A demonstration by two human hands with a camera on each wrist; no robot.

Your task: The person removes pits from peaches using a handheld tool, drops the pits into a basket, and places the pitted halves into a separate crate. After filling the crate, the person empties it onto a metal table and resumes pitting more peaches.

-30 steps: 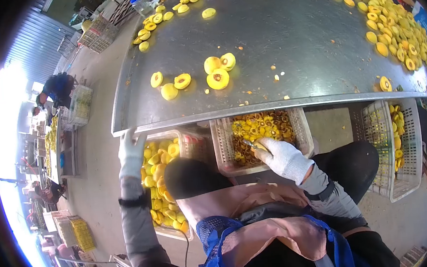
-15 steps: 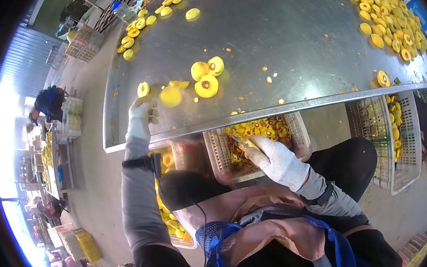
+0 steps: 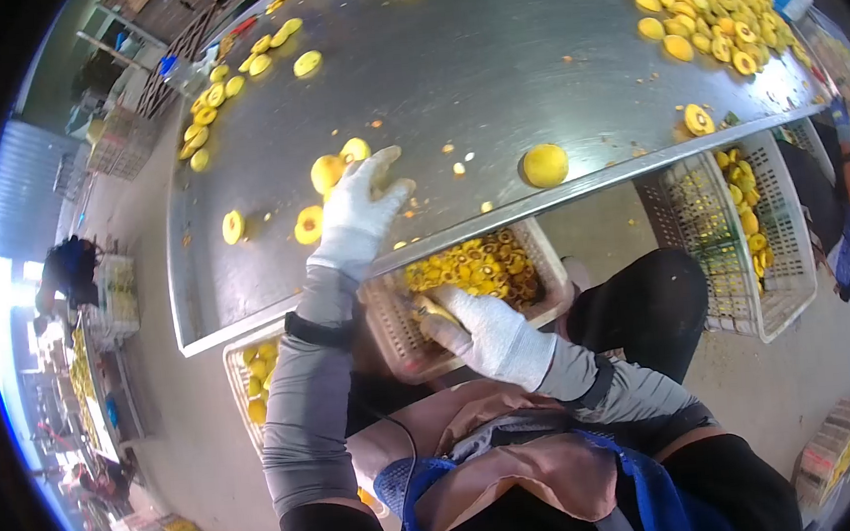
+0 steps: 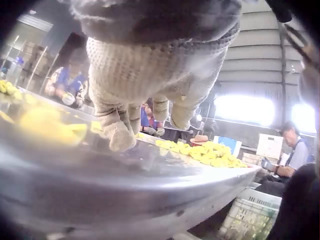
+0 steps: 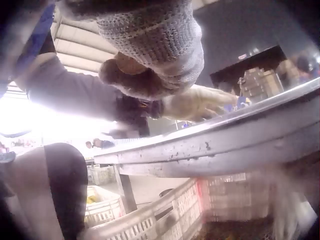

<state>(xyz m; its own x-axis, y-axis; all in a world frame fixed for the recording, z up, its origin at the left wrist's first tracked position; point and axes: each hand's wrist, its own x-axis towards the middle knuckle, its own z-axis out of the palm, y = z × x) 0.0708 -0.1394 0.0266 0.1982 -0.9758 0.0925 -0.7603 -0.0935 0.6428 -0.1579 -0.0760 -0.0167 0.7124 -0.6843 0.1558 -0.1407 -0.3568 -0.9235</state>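
Nearest to my head view, the pink apron point(image 3: 526, 472) covers the lap. Beyond it, my gloved right hand point(image 3: 501, 339) has its fingers curled closed around a yellow-handled tool point(image 3: 433, 311); the glove hides much of the tool. This hand is over the near side of a plastic crate point(image 3: 558, 300), which sits below the table's edge and contains yellow and brown fruit scraps point(image 3: 475, 267). To its left is a second crate point(image 3: 242, 380) with yellow fruit in it; to its right, another crate point(image 3: 791, 287) contains yellow pieces.

My gloved left hand point(image 3: 363, 210) is above the near part of the metal table point(image 3: 450, 74), fingers parted and slightly bent, with nothing seen in their hold. Just beside it, on its left, I record a small group of peach halves point(image 3: 309, 225); one separate half point(image 3: 233, 227) lies farther left. A round yellow peach point(image 3: 545, 165) rests near the front edge, well to the hand's right.

Farther across, a row of halves point(image 3: 215, 94) follows the left side, near a blue-capped bottle point(image 3: 180, 75), and a large heap of halves point(image 3: 704, 9) occupies the far right. In the left wrist view, a seated person point(image 4: 296, 155) is visible at right, past the table.
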